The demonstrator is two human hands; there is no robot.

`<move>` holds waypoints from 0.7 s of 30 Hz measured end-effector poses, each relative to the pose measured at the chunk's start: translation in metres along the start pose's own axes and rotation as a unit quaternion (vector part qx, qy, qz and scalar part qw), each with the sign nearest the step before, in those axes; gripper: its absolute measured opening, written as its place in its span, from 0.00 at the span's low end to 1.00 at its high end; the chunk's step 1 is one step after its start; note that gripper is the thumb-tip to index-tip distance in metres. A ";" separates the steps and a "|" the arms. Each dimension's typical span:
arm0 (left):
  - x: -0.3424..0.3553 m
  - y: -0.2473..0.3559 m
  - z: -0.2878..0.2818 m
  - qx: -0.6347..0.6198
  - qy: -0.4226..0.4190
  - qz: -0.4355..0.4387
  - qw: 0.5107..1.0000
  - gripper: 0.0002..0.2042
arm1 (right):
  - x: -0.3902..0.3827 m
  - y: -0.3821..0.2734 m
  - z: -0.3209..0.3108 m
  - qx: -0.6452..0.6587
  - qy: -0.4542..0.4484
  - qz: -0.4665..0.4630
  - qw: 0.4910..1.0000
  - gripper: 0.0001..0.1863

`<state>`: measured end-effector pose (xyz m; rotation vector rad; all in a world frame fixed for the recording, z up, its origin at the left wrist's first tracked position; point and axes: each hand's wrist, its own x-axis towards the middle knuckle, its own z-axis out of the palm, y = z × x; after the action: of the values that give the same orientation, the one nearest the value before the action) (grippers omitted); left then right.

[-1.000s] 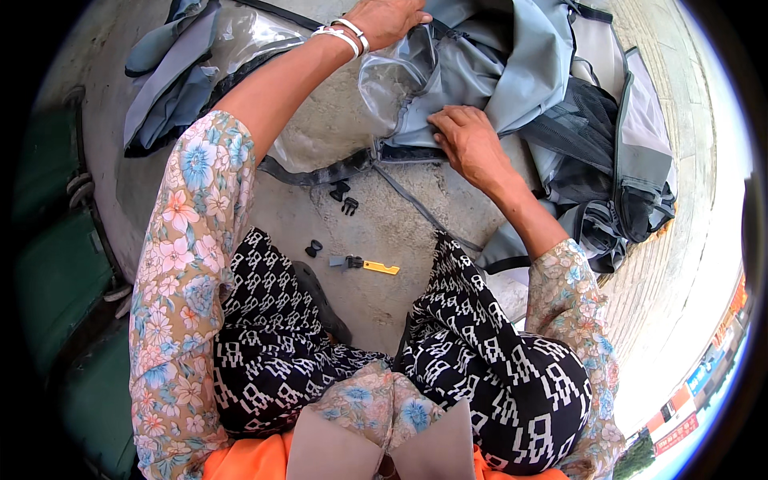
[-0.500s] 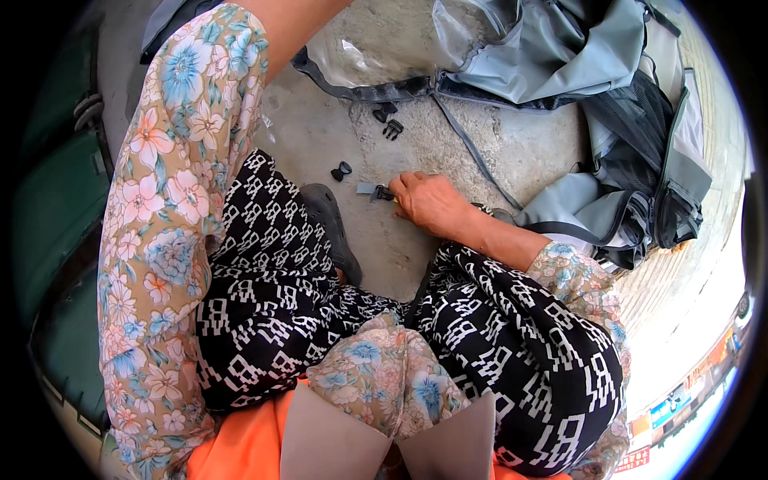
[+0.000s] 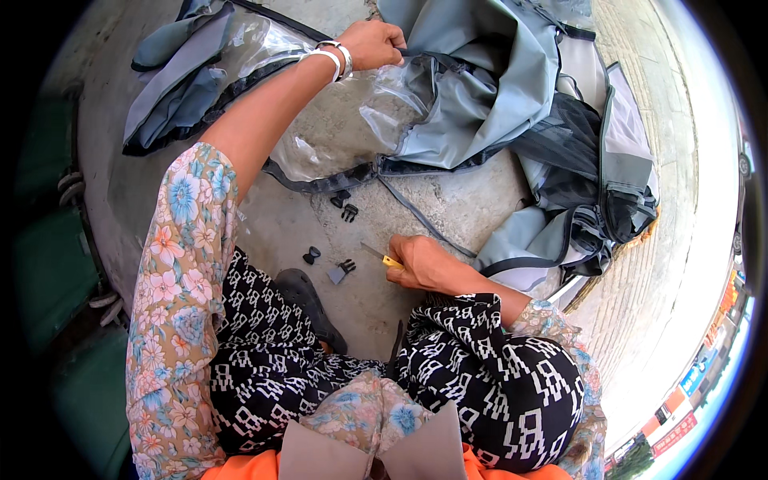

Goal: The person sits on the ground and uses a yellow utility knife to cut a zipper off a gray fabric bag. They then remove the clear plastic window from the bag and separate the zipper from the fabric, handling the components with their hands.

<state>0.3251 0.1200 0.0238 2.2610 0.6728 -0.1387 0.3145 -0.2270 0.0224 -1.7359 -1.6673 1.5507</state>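
Observation:
My right hand [image 3: 420, 264] is closed around a yellow-handled cutter knife [image 3: 391, 262], its thin blade pointing left above the concrete. Just left of the blade lies a black plastic buckle [image 3: 346, 266] with a short grey strap piece on it. More black buckle parts [image 3: 311, 255] are scattered nearby, a pronged one [image 3: 350, 213] among them. At the far side, my left arm reaches out and my left hand [image 3: 372, 44], wearing bracelets, has its fingers closed at the dark-edged grey fabric cover [image 3: 480, 72]. The exact pinch point is partly hidden.
Clear plastic panels [image 3: 320, 144] with black trim spread across the concrete floor. A grey strap [image 3: 424, 216] trails from the cover toward my right hand. Black mesh and folded grey fabric [image 3: 524, 240] lie at the right. My dark clog [image 3: 312, 308] is close by the buckles.
My left hand, out of view before, now shows at the far fabric. My right hand has moved off the strapped buckle, which lies on the floor, and the knife is in plain sight. The view has shifted.

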 end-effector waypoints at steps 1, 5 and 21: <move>0.002 0.001 -0.001 -0.022 0.008 0.009 1.000 0.12 | -0.001 -0.005 -0.019 0.045 0.005 0.026 0.999 0.17; 0.006 0.023 -0.006 -0.041 -0.005 -0.045 0.998 0.17 | -0.008 -0.004 -0.078 0.251 0.146 0.065 0.955 0.13; 0.011 0.024 -0.012 0.029 -0.082 0.029 0.996 0.19 | 0.025 0.009 -0.157 -0.143 0.457 -0.001 0.878 0.11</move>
<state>0.3452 0.1188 0.0443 2.2926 0.5228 -0.3154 0.4394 -0.1374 0.0638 -2.1011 -1.3807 0.3004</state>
